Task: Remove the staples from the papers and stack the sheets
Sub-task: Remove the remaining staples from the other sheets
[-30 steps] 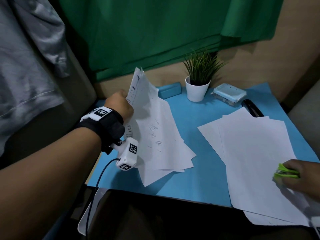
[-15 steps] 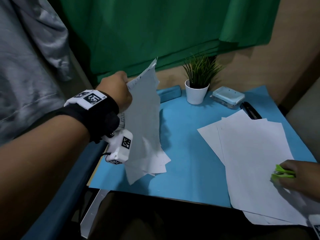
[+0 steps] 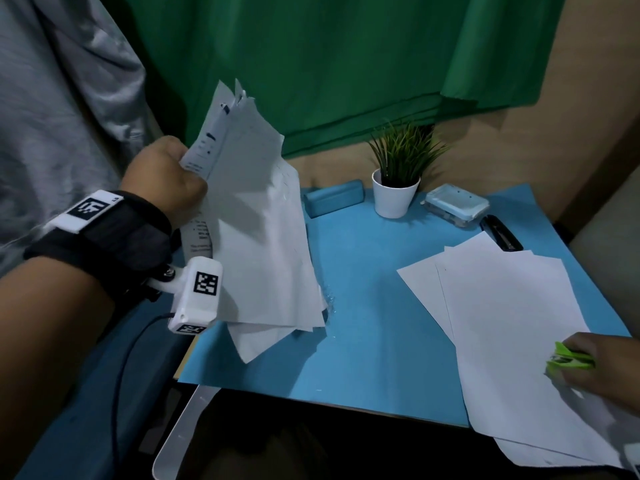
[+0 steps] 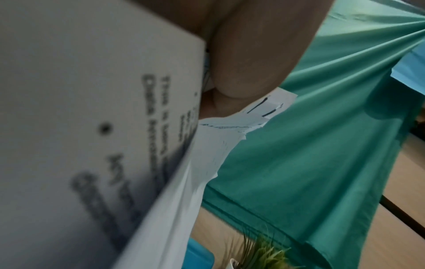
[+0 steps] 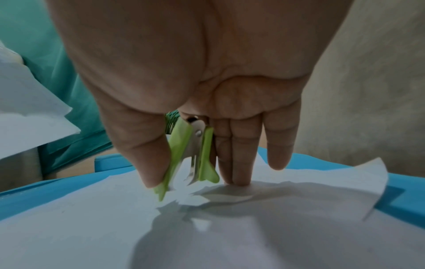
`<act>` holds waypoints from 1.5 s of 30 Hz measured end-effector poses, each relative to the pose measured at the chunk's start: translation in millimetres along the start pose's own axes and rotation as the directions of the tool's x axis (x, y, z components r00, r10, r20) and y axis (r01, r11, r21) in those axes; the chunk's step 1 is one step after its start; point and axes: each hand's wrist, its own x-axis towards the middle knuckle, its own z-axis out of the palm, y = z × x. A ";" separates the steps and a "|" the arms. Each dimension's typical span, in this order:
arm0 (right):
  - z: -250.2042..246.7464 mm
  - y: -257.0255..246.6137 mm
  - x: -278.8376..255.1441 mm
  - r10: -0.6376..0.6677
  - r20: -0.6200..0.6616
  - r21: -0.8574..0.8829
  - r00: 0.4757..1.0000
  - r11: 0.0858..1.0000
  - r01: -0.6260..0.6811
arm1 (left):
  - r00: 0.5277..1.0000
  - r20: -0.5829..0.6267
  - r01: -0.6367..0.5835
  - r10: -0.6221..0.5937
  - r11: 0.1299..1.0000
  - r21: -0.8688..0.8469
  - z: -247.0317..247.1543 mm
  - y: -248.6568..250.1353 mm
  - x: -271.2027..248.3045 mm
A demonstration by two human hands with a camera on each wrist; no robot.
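Gripping printed papers [image 3: 256, 216] upright, left of frame: left hand [image 3: 162, 181].
Right hand [image 3: 602, 368], lower right, pinches green staple remover [image 5: 190, 154]; fingertips [image 5: 234, 174] press loose sheets [image 3: 512, 327].

Plant pot [image 3: 394, 197] at mat [image 3: 374, 341] rear; loose sheets [image 3: 502, 323] right; held bundle [image 3: 256, 237] left.

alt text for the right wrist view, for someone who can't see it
A right hand pinches a green staple remover between thumb and fingers, its tip and two fingertips touching loose white sheets on a blue table.
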 end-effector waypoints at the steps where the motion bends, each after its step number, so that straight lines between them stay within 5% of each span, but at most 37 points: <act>1: -1.0 -5.3 -2.0 0.005 0.013 -0.010 1.000 1.000 -0.004 | 1.000 -0.001 -0.006 0.006 1.000 0.005 -0.3 -1.2 -0.9; 10: 5.0 2.0 10.1 0.056 0.028 -0.027 0.998 0.998 -0.055 | 0.999 0.035 -0.041 0.041 0.999 -0.003 7.5 4.6 1.7; 14: 4.5 9.3 9.8 0.054 0.030 0.000 0.998 0.999 -0.054 | 0.994 0.016 0.114 -0.113 0.981 -0.156 -1.0 -10.2 -3.0; 19: 8.8 64.6 31.5 0.024 -0.064 0.000 0.998 1.000 -0.024 | 0.940 0.153 0.338 -0.305 0.770 -0.541 6.4 -27.6 -40.9; 21: -4.9 34.9 19.2 0.008 -0.082 0.229 0.997 0.973 0.011 | 0.905 0.235 0.419 -0.355 0.647 -0.637 25.1 -35.5 -71.2; 23: -36.1 -50.5 -18.4 -0.075 -0.033 0.646 0.997 0.760 0.079 | 0.849 0.327 0.512 -0.414 0.493 -0.703 50.3 -39.5 -100.4; 24: -42.3 -84.9 -29.7 -0.112 -0.005 0.831 0.994 0.552 0.067 | 0.812 0.377 0.555 -0.446 0.389 -0.735 64.8 -42.4 -111.0; 26: -43.9 -142.7 -50.3 -0.296 0.165 0.975 0.941 0.194 -0.110 | 0.737 0.495 0.611 -0.461 0.139 -0.780 85.7 -35.1 -133.2; 27: -44.3 -166.0 -55.4 -0.343 0.192 0.981 0.920 0.092 -0.170 | 0.715 0.538 0.622 -0.446 0.055 -0.781 96.0 -30.5 -142.8; 30: -34.7 -194.5 -40.4 -0.311 0.167 0.986 0.936 0.043 -0.161 | 0.681 0.612 0.647 -0.402 -0.061 -0.760 117.3 -20.2 -165.2; 33: -32.2 -206.6 -24.9 -0.298 0.187 0.966 0.936 -0.119 -0.231 | 0.655 0.629 0.647 -0.418 -0.120 -0.753 127.0 -19.1 -175.1; 34: -31.7 -211.1 -21.7 -0.295 0.165 0.969 0.941 -0.128 -0.210 | 0.650 0.637 0.645 -0.414 -0.142 -0.751 128.8 -18.5 -177.3; 40: -18.0 -217.5 -14.7 -0.231 0.029 0.969 0.972 0.246 0.029 | 0.609 0.719 0.679 -0.335 -0.249 -0.691 137.9 -26.7 -184.7; 45: -37.2 -186.8 7.5 -0.240 0.049 0.922 0.970 0.384 0.048 | 0.597 0.774 0.671 -0.212 -0.397 -0.626 120.7 -51.1 -159.3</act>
